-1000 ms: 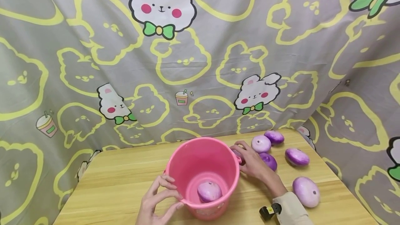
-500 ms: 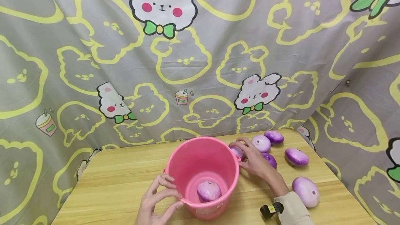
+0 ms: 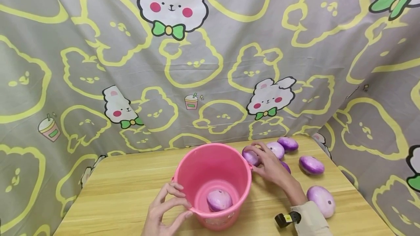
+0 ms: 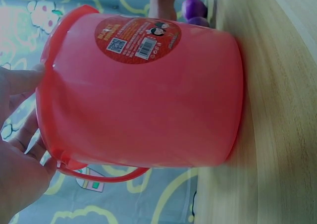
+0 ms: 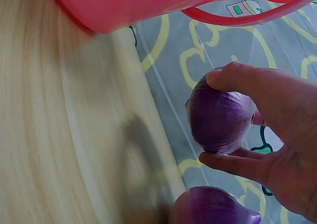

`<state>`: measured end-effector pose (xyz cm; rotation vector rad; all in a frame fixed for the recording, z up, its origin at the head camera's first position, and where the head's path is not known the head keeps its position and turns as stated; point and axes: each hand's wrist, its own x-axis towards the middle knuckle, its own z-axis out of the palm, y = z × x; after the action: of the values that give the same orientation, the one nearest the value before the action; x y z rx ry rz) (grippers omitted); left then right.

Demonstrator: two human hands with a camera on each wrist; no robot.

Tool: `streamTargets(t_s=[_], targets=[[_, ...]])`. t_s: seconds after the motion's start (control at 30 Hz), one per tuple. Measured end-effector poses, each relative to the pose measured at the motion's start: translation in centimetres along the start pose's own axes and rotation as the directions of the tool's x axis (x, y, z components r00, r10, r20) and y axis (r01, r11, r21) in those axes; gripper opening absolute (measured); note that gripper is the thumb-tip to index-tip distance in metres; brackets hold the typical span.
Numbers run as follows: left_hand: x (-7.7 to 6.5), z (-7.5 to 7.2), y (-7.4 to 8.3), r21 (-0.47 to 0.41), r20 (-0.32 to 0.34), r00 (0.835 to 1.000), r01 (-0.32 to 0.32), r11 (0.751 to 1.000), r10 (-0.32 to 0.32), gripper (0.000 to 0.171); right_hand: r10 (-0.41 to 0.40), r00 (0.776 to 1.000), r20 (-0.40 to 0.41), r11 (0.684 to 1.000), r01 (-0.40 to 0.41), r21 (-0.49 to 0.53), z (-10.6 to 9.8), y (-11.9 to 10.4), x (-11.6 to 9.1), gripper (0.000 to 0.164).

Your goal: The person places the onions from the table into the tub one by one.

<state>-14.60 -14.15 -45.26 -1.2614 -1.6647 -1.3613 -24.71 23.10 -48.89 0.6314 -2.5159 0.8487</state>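
A pink bucket (image 3: pixel 193 165) stands upright on the wooden table with one purple onion (image 3: pixel 219 200) at its bottom. On its near left rim, my left hand (image 3: pixel 164 208) pinches the edge between thumb and fingers; the left wrist view shows this hand (image 4: pixel 22 159) at the rim. Beside the bucket's right side, my right hand (image 3: pixel 270 166) grips another purple onion (image 3: pixel 251 156). In the right wrist view this onion (image 5: pixel 220 117) is off the table, between thumb and fingertips. A further onion (image 5: pixel 213 206) sits just below it there.
Several more onions lie on the right of the table, including one at the back (image 3: pixel 288 144), one at the right (image 3: pixel 311 165) and one nearer (image 3: pixel 321 201). A patterned curtain (image 3: pixel 210 83) hangs behind the table. The bucket's handle (image 4: pixel 114 177) hangs down its side.
My right hand has raised the onion slightly beside the bucket, and more of it shows. My left hand and the bucket have stayed put.
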Motion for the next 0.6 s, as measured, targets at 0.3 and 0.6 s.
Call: streamTargets(t_s=[0.3, 0.6], targets=[[0.2, 0.0, 0.0, 0.005, 0.004, 1.000, -0.003, 1.000, 0.003, 0.020, -0.003, 1.000, -0.018, 1.000, 0.003, 0.020, -0.9, -0.2, -0.1, 0.057], [1.3, 0.0, 1.1, 0.017, -0.002, 1.000, 0.002, 1.000, -0.002, 0.019, -0.018, 0.997, -0.079, 1.000, 0.018, -0.004, -1.4, 0.0, 0.0, 0.056]])
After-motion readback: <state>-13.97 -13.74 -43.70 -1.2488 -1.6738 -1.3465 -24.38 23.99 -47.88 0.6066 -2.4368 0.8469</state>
